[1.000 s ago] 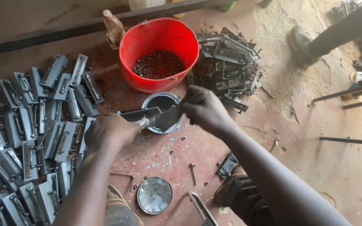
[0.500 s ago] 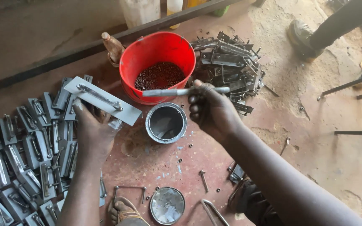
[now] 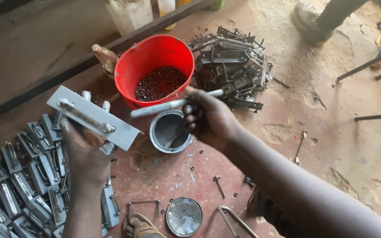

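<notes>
Nearest you, a round tin lid (image 3: 184, 216) lies on the red floor beside loose bolts (image 3: 219, 186). Your left hand (image 3: 86, 147) is closed around a grey painted metal bracket (image 3: 92, 117), holding it tilted above the rows of painted brackets (image 3: 20, 176) on your left. Your right hand (image 3: 208, 119) is clenched on a grey-coated brush (image 3: 173, 104), held level over the open paint tin (image 3: 171, 131) between your hands. Beyond stands a red bucket (image 3: 153, 61) of small nuts, with a heap of bare metal brackets (image 3: 232, 66) to its right.
</notes>
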